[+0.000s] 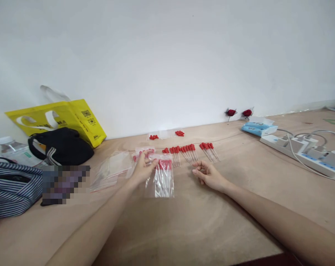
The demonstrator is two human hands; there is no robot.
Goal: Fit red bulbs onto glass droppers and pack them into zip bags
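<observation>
My left hand (pixel 144 168) grips the upper left edge of a clear plastic bag (pixel 164 181) filled with red-topped droppers, tops upward. Behind that hand lie more clear bags with red tops (pixel 141 151). To the left is a stack of flat clear zip bags (pixel 114 166). My right hand (pixel 207 175) rests on the table with curled fingers a little apart, nothing visible in them. Just beyond it several loose red-topped droppers (pixel 188 149) lie in a row, and a separate small group (pixel 208 147) lies to their right.
Small red pieces (pixel 180 133) lie near the wall. On the left are a yellow bag (pixel 86 122), black cap (pixel 64 147), plastic jar (pixel 14 151) and striped bag (pixel 12 188). On the right are a tissue pack (pixel 258 128), power strip (pixel 303 155) and two dark red roses (pixel 247 112).
</observation>
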